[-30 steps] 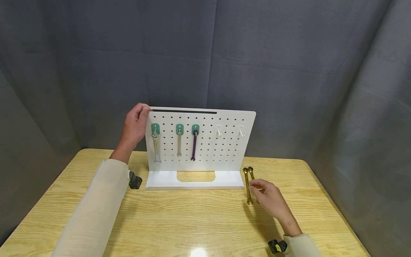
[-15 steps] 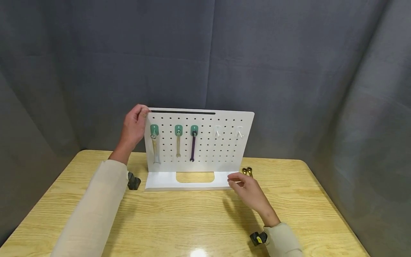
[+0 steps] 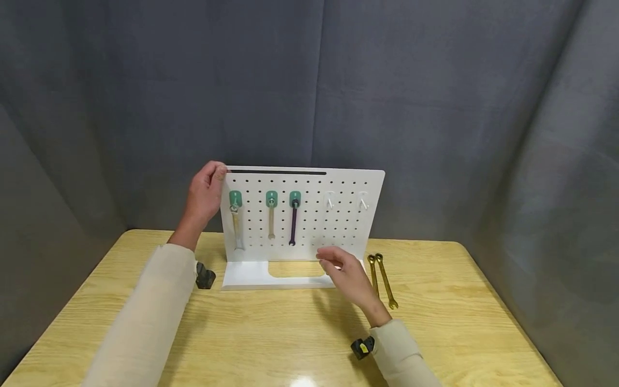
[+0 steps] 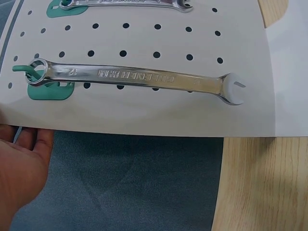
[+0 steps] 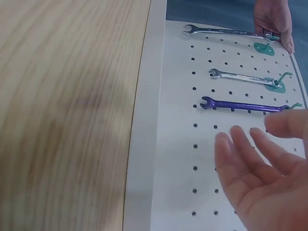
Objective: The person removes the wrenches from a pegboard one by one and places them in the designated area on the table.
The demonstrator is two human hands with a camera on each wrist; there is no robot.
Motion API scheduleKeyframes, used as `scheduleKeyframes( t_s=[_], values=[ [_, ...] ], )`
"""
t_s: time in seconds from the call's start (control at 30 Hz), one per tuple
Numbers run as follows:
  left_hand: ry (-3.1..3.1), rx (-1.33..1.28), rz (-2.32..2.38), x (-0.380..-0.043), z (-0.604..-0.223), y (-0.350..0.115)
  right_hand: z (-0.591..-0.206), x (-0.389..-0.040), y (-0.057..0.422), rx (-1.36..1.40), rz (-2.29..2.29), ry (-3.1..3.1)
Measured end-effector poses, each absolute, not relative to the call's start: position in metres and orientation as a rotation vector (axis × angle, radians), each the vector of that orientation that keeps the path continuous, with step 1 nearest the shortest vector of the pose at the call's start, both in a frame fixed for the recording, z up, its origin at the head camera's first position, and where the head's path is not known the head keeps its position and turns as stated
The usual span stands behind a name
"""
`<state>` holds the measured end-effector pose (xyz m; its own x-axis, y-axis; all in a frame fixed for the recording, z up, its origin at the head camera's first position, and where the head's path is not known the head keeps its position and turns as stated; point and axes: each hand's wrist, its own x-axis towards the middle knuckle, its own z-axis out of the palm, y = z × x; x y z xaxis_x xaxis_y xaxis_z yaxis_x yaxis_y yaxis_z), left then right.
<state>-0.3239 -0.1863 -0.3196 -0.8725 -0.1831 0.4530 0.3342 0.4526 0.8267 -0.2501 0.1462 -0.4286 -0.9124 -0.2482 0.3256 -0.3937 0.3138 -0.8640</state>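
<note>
My left hand [image 3: 205, 193] holds the white pegboard [image 3: 309, 236] at its upper left corner, thumb in front and fingers behind. On green hooks hang a large silver combination wrench [image 4: 144, 77], a smaller silver wrench [image 5: 245, 78] and a purple wrench [image 3: 293, 226], each by its ring end. My right hand [image 3: 349, 277] is in front of the board's lower right part, fingers loosely bent and nothing between them. In the right wrist view those fingers are just below the purple wrench. Two gold ratchet wrenches [image 3: 387, 282] lie on the table right of the board, one partly hidden by my right wrist.
Two white hooks [image 3: 330, 203] on the board's right half carry nothing. The board's base [image 3: 246, 274] has a cutout and rests on the wooden table [image 3: 271, 333]. A grey curtain [image 3: 309, 80] hangs close behind.
My right hand has moved left from beside the gold wrenches to in front of the board, uncovering most of them. The left hand keeps its hold on the board's corner.
</note>
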Motion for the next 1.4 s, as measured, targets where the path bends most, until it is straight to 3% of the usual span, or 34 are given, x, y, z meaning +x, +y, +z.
scheduleKeyframes(
  t_s=[0.83, 1.4],
  values=[
    [-2.197, -0.154, -1.424, -0.326, -0.324, -0.187, -0.427, -0.286, 0.1, 0.538, 1.842, -2.447],
    [-2.205, -0.142, -1.4, -0.325, -0.325, -0.187, -0.42, -0.292, 0.081, 0.462, 1.913, -2.373]
  ],
)
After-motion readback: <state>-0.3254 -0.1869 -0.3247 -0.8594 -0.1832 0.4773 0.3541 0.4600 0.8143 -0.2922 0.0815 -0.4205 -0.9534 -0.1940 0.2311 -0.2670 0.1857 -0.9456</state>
